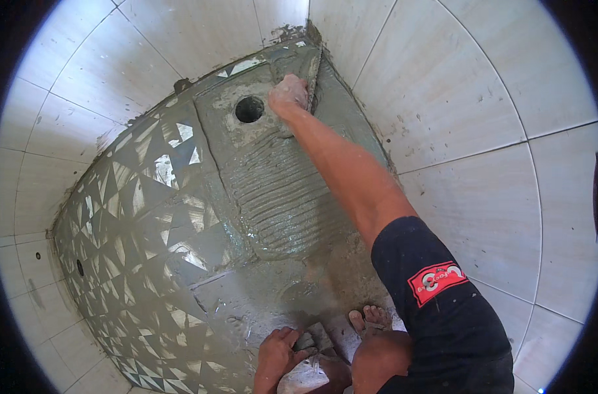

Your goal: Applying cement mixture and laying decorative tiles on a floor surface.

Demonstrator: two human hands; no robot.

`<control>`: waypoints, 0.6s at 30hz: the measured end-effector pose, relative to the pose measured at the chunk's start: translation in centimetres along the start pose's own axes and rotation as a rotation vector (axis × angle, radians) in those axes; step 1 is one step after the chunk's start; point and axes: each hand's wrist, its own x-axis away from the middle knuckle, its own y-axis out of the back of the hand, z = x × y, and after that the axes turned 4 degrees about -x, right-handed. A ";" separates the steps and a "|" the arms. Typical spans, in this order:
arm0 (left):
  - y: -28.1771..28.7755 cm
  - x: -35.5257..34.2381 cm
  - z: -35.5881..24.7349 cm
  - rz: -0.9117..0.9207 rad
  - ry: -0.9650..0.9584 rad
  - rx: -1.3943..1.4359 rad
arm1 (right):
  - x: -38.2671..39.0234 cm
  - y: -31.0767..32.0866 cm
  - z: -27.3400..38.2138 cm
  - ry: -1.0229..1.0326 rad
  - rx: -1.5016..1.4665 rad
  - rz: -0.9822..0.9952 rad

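Observation:
My right hand reaches to the far corner, its fingers closed round the hidden handle of a trowel. The trowel's long narrow blade, coated in mortar, stands along the hand's right side. Grey wet mortar lies combed into ridges nearer to me. Just left of the right hand is a round drain hole in the floor. Low in the view, my left hand is closed by my knee, against a grey, mortar-smeared object whose kind I cannot make out.
Patterned floor tiles with triangular shapes, smeared with grey mortar, cover the left. Pale wall tiles rise on the right, and more wall tiles stand at the far left. My foot rests on the rough floor near the bottom.

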 end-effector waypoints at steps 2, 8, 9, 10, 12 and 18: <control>0.0 -0.5 -0.1 0.021 -0.024 -0.039 | 1.6 -0.4 -1.0 -0.153 -0.237 -0.037; -0.1 -1.2 -1.5 0.006 -0.048 0.026 | 4.7 -3.6 -5.5 -0.236 -0.479 -0.377; -0.1 -1.0 -1.8 -0.005 -0.002 0.092 | 5.8 -4.0 -5.8 -0.256 -0.486 -0.335; -0.3 -0.7 -1.8 -0.011 0.007 0.086 | 7.4 -4.5 -5.3 -0.271 -0.500 -0.286; -0.9 -0.1 -1.6 -0.026 -0.097 -0.109 | 10.5 -5.2 -4.4 -0.303 -0.526 -0.191; -2.2 -0.5 -4.9 0.004 -0.215 -0.040 | 12.2 -11.7 -13.2 -0.281 -0.149 -0.089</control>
